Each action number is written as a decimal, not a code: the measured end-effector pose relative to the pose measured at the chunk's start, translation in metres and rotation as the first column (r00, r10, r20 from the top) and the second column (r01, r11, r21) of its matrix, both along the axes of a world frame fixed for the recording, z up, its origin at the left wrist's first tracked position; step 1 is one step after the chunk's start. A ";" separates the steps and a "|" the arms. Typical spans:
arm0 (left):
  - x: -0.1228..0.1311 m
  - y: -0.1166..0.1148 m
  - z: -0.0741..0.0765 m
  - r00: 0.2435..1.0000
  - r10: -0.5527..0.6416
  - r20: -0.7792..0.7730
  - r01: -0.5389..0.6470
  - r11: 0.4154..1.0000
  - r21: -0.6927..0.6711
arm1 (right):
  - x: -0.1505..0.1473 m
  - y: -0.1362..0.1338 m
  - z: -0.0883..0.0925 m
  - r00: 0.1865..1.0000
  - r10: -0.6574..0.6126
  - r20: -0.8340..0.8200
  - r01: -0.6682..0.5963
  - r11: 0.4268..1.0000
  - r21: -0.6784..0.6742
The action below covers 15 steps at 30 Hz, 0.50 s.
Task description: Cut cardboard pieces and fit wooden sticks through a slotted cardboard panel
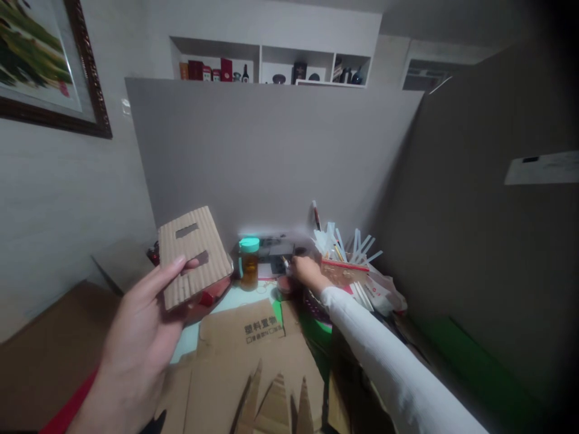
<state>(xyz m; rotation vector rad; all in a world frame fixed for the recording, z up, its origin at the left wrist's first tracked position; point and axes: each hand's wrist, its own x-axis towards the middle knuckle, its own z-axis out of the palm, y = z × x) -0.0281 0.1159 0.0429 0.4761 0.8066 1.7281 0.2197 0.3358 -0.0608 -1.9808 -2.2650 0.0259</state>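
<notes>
My left hand [147, 325], at the left with a bit of red cuff, grips a corrugated cardboard piece [217, 247]. Two slots are cut through this piece; my thumb lies over the lower one and my other fingers are hidden behind it. In a white sleeve, my right hand [310, 272] reaches forward to the far part of the table. Its fingers are closed around a slim pen-like item [286, 262], small and blurred. Just left of that hand stands an amber jar [248, 268] with a turquoise lid. A round reddish container [284, 285] sits below the fingers.
A flattened cardboard sheet [226, 374] with printed characters covers the near table, pointed cardboard strips [275, 401] rising at its front. Right of centre, a box [344, 274] holds white sticks [362, 244]. Grey panels [271, 150] enclose the back and right.
</notes>
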 end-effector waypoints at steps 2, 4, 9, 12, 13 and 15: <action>0.000 0.000 0.000 0.999 0.015 -0.044 -0.016 1.000 -0.001 | -0.001 0.001 -0.002 0.999 0.007 -0.036 -0.007 1.000 0.004; 0.001 0.001 -0.001 0.999 0.034 -0.037 -0.034 0.999 -0.002 | 0.000 0.001 -0.003 0.997 0.030 -0.073 -0.030 1.000 0.009; 0.003 0.002 -0.002 1.000 0.019 0.004 -0.019 1.000 0.024 | 0.002 -0.002 -0.006 0.990 0.045 -0.135 -0.041 0.999 0.030; 0.003 0.002 -0.003 1.000 0.029 0.004 -0.029 0.999 0.013 | 0.002 -0.003 -0.009 0.989 0.010 -0.148 -0.002 0.998 0.056; 0.003 0.002 -0.002 0.999 0.033 -0.002 -0.033 0.999 0.012 | 0.002 -0.002 -0.009 0.988 -0.004 -0.151 0.013 0.998 0.063; 0.004 0.001 -0.002 0.999 0.033 -0.015 -0.033 0.999 0.014 | 0.002 -0.001 -0.010 0.988 -0.026 -0.155 0.037 0.997 0.066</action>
